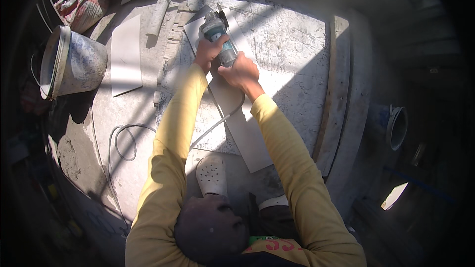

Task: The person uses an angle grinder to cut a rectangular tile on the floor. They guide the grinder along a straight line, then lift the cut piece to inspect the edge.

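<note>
An angle grinder (214,30) with a teal-and-grey body lies across the far part of a long pale tile (246,141). Its dark disc and guard are at the far right of its head; whether the disc touches the tile is hard to make out. My left hand (210,52) is closed round the grinder's body from the left, behind the head. Closed on the rear end is my right hand (242,74). A grey power cord (215,125) runs from below my right hand toward the lower left. The tile rests on a white-stained board (292,44).
At left, a dirty white bucket (81,62) lies tilted near a crumpled sack (81,7) and another tile piece (126,57). Wooden planks (336,99) edge the board's right side; a second bucket (396,126) is beyond. Looped cord (133,143) and my shoe (212,174) are near.
</note>
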Tool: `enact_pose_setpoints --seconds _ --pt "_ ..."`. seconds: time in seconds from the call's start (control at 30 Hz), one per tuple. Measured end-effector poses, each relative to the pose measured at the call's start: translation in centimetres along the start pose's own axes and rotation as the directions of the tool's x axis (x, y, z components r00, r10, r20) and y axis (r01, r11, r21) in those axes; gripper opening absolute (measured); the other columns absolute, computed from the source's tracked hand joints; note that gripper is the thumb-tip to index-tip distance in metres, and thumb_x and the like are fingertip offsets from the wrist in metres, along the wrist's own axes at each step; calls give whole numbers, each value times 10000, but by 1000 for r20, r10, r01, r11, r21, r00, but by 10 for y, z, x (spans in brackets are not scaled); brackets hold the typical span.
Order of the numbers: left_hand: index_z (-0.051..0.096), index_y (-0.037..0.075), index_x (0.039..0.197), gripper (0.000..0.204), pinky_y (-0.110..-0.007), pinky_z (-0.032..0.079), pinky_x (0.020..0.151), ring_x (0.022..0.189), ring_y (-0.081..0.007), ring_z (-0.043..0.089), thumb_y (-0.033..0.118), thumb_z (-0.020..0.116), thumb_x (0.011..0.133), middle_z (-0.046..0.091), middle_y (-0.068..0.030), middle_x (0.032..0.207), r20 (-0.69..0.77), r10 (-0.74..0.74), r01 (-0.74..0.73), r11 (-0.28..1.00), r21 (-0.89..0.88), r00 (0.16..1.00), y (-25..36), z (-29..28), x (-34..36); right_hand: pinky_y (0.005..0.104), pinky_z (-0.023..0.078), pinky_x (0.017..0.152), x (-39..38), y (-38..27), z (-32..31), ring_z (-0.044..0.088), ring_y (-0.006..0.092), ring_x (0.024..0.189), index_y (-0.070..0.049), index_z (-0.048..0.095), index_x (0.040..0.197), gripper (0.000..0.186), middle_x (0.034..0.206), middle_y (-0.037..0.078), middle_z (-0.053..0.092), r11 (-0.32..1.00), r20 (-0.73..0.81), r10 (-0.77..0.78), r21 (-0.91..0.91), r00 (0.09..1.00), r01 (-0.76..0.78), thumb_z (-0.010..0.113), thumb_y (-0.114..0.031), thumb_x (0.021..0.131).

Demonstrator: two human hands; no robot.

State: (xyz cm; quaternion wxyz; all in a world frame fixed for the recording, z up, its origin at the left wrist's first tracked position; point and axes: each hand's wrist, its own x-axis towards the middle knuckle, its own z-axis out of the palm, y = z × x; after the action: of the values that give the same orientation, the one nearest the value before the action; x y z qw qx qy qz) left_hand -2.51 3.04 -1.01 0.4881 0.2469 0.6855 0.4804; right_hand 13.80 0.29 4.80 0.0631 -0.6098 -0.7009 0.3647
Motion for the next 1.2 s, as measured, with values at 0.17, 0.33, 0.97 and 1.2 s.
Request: enact_pose_setpoints --seconds 0.17,0.33,0.97,1.2 --pt "759 -66 1060 533 -375 559 761 844 -213 720 391 871 810 762 -126 973 1 -40 40 999 19 999 8 0 -3 495 588 920 2 -4 -5 735 440 1036 24 637 1142 659 1090 259 750 1000 37 21 5 999 -21 828 -456 733" --pt "752 -71 1073 525 -372 559 781 857 -211 722 376 869 824 764 -134 990 10 -46 46 999 -8 999 6 4 -15 493 589 931 -9 1 -7 737 448 1037 27 628 1164 676 1101 268 749 1000 47 17 4 999 -17 825 -460 738" --pt "781 -26 1032 493 -370 561 783 830 -190 720 406 872 813 775 -109 964 2 47 -47 999 14 999 -4 4 -23 495 591 937 -17 6 -6 735 451 1045 23 622 1185 702 1095 268 747 1000 58 26 -7 998 -25 810 -486 739" --pt "769 -38 1051 479 -371 557 766 833 -193 715 372 873 827 768 -112 966 23 -34 35 999 -36 999 4 4 -20 485 581 949 -10 -1 -11 731 433 1068 43 616 1199 717 1130 262 742 999 93 48 -12 995 -47 791 -479 740"
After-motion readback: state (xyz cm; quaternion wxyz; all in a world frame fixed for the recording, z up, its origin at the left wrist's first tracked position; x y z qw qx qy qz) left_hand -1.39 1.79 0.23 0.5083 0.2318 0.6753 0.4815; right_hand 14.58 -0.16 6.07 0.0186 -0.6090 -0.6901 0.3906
